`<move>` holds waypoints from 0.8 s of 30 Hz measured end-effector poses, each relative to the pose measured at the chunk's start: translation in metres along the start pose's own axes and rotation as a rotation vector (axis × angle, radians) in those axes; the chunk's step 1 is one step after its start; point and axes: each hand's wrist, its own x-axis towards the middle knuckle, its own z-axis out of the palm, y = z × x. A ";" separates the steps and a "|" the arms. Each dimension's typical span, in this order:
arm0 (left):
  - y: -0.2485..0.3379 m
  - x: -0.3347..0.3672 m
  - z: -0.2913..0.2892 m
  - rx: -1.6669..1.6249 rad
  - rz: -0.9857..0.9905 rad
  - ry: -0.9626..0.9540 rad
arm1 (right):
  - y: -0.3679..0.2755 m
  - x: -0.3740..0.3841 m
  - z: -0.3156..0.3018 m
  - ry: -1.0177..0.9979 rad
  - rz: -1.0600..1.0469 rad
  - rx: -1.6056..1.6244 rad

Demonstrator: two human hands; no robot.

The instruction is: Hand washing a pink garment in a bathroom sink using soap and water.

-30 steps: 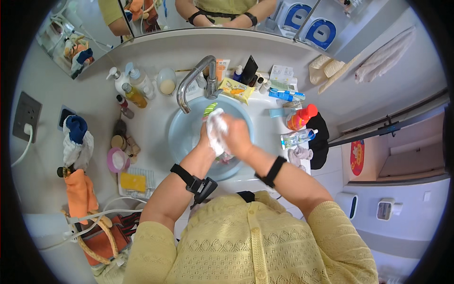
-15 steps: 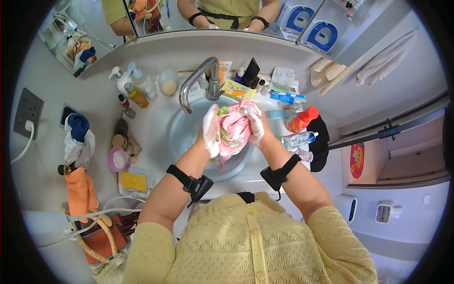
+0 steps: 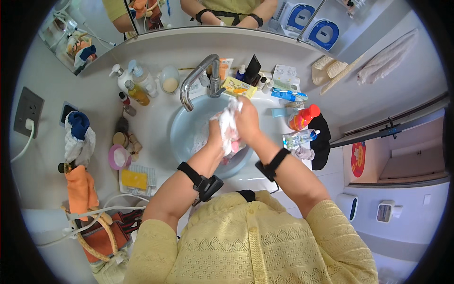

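A wet cloth, pink with white suds (image 3: 228, 128), is bunched between my hands above a light blue basin (image 3: 179, 142). My right hand (image 3: 247, 118) is closed round its upper right side, knuckles up. My left hand (image 3: 216, 135) grips it from the left, its fingers partly hidden behind the cloth. Foam and water show in the basin beneath, and a pink part of the cloth hangs low toward the water. Just beyond my hands, a chrome faucet (image 3: 191, 85) curves over the basin's far left; no stream comes from it.
Pump bottles (image 3: 137, 73) and a yellow bottle (image 3: 137, 93) stand at the back left. Along the right edge are a red-orange bottle (image 3: 302, 117) and a clear bottle (image 3: 300, 137). A yellow sponge (image 3: 134, 180) lies at the front left. A mirror (image 3: 161, 19) runs behind.
Both hands have turned inward and closed tighter on the cloth, my right hand rising over the top. The cloth, spread wide with pink and green showing before, is now squeezed narrow and mostly white.
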 end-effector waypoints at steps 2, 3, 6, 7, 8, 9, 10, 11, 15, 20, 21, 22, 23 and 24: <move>0.007 -0.003 0.004 -0.183 -0.066 0.013 | -0.005 -0.030 0.007 -0.003 -0.170 -0.005; 0.006 -0.001 -0.005 -0.185 -0.060 0.019 | -0.013 -0.044 0.008 -0.005 -0.346 -0.008; -0.001 -0.005 -0.002 -0.134 -0.107 0.061 | 0.009 -0.015 0.006 -0.148 -0.059 -0.004; -0.002 -0.009 0.004 -0.128 -0.113 0.055 | 0.018 0.003 0.003 -0.226 0.200 0.041; 0.000 -0.009 0.007 -0.001 -0.072 0.034 | 0.013 0.015 -0.001 -0.251 0.211 0.086; 0.003 -0.009 0.008 0.127 -0.031 0.014 | 0.008 0.009 0.001 -0.254 0.207 0.086; 0.007 -0.012 0.006 -0.002 -0.032 -0.008 | 0.001 -0.005 0.005 -0.126 0.056 0.086; 0.012 -0.008 -0.003 -0.005 -0.027 -0.002 | -0.005 -0.022 0.009 -0.001 -0.096 0.089; 0.016 -0.008 -0.010 -0.066 -0.190 -0.076 | -0.002 -0.038 0.007 -0.174 -0.281 0.092; 0.001 -0.002 -0.004 -0.022 -0.101 -0.058 | 0.008 -0.009 0.007 -0.150 0.090 -0.082; 0.002 0.004 -0.014 -0.118 -0.135 -0.057 | -0.006 -0.032 0.012 -0.057 -0.055 0.010; 0.011 0.015 -0.032 -0.033 -0.320 -0.217 | -0.016 -0.046 0.014 0.038 -0.201 0.108; 0.011 0.011 -0.025 -0.029 -0.328 -0.224 | -0.009 -0.044 0.014 0.046 -0.196 0.103; 0.014 0.003 -0.014 -0.065 -0.305 -0.186 | 0.000 -0.040 0.014 0.015 -0.227 0.086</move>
